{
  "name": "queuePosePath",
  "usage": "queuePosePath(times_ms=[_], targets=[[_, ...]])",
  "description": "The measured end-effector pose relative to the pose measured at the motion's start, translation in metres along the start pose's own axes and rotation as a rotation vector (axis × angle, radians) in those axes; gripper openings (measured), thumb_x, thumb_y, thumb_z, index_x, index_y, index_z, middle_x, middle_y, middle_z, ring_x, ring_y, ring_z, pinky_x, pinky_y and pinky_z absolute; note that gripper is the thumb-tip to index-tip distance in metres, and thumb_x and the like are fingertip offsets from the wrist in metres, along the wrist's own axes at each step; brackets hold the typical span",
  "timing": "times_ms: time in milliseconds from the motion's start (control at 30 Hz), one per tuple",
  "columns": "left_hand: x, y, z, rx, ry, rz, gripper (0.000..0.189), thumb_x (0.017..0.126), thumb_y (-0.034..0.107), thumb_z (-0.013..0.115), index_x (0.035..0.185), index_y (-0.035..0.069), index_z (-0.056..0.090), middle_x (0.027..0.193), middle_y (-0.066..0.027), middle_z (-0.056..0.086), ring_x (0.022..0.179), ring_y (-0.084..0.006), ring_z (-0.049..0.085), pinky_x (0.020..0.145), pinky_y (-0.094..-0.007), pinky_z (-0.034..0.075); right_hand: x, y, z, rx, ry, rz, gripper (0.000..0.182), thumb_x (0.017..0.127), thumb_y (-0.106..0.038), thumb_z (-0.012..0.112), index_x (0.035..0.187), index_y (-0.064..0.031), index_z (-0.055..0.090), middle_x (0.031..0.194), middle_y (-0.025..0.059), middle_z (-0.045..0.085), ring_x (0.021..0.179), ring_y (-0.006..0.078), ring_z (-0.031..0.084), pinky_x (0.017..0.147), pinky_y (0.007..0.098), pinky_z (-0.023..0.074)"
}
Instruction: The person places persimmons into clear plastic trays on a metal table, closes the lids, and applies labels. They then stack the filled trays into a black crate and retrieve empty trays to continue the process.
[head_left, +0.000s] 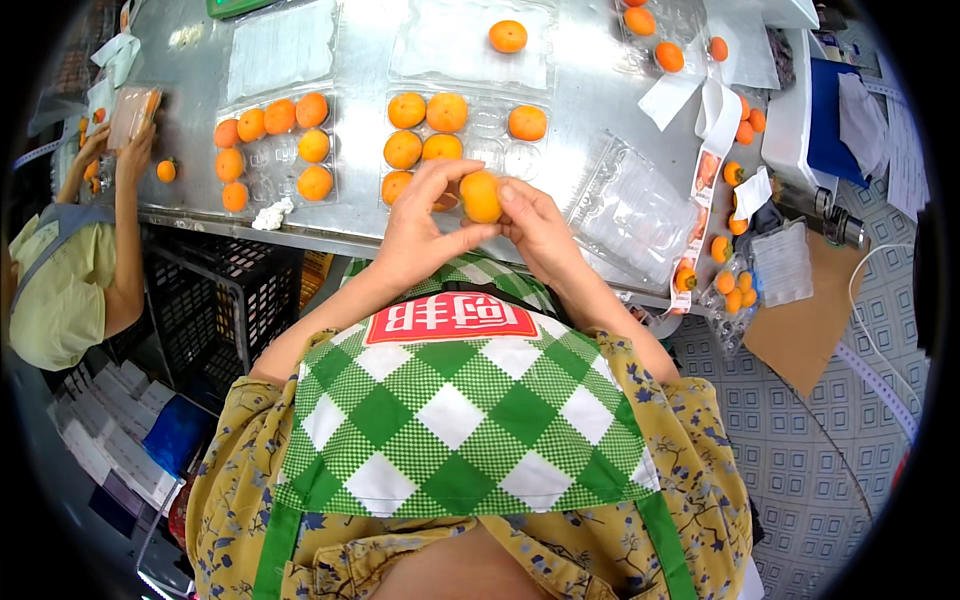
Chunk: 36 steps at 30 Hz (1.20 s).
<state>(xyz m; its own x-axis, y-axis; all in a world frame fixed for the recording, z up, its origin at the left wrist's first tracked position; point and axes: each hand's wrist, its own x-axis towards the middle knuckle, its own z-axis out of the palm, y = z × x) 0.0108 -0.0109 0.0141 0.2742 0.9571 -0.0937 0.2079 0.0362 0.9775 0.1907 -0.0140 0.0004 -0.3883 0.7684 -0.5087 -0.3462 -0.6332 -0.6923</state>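
An orange persimmon (481, 196) is held between my two hands, above the table's near edge. The fingertips and thumb of my left hand (427, 217) are at its left side and underside. My right hand (536, 221) pinches it from the right with thumb and fingers. Just beyond them lies an open clear plastic clamshell tray (491, 150) with several persimmons in its cups, and its lined lid (420, 45) bears one persimmon (508, 36). To the left, another clamshell tray (262, 166) holds persimmons along three sides.
Crumpled white paper (273, 214) lies at the metal table's (360, 187) edge. A lined plastic clamshell (634, 210) and a label strip (705, 180) are at right. A co-worker (67, 277) handles a package (133, 116) at far left, beside black crates (225, 300).
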Motion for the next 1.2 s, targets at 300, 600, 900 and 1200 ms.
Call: queuePosePath(times_ms=[300,600,900,1200], targets=[[0.009,0.016,0.015,0.227,-0.113,0.118,0.050,0.069,0.003,0.073,0.117,0.003,0.059,0.109,-0.0122,0.059,0.096,-0.0231,0.061,0.083,-0.0339,0.048,-0.040,-0.014,-0.027,-0.452,0.284,-0.426,0.050,0.077,-0.015,0.074,0.119,0.0018,0.051,0.104,0.0071,0.061,0.094,0.0116,0.058,0.079,0.0261,0.0490],[0.002,-0.022,-0.002,0.055,-0.077,-0.048,0.030,0.081,0.000,0.062,0.111,0.001,0.060,0.107,-0.0086,0.057,0.090,-0.0151,0.060,0.079,-0.0284,0.048,-0.194,-0.024,-0.237,-1.107,1.372,-0.531,0.056,0.066,-0.014,0.078,0.117,-0.0046,0.057,0.104,0.0082,0.055,0.093,0.0210,0.057,0.076,0.0324,0.0487],[0.004,-0.024,0.000,0.024,-0.093,-0.089,0.026,0.084,0.001,0.061,0.110,0.000,0.059,0.105,-0.0071,0.056,0.087,-0.0126,0.060,0.077,-0.0255,0.047,-0.265,0.008,-0.290,-1.569,1.426,-0.019,0.055,0.061,-0.004,0.071,0.114,-0.0087,0.058,0.107,0.0167,0.055,0.097,0.0346,0.055,0.084,0.0399,0.0461],[-0.004,-0.035,-0.008,0.039,-0.025,-0.112,0.025,0.084,0.005,0.062,0.109,0.002,0.062,0.106,-0.0062,0.059,0.084,-0.0120,0.061,0.076,-0.0257,0.048,-0.258,0.005,-0.300,-1.594,1.320,0.177,0.063,0.062,-0.003,0.070,0.122,-0.0173,0.055,0.118,0.0219,0.050,0.110,0.0388,0.051,0.094,0.0422,0.0447]])
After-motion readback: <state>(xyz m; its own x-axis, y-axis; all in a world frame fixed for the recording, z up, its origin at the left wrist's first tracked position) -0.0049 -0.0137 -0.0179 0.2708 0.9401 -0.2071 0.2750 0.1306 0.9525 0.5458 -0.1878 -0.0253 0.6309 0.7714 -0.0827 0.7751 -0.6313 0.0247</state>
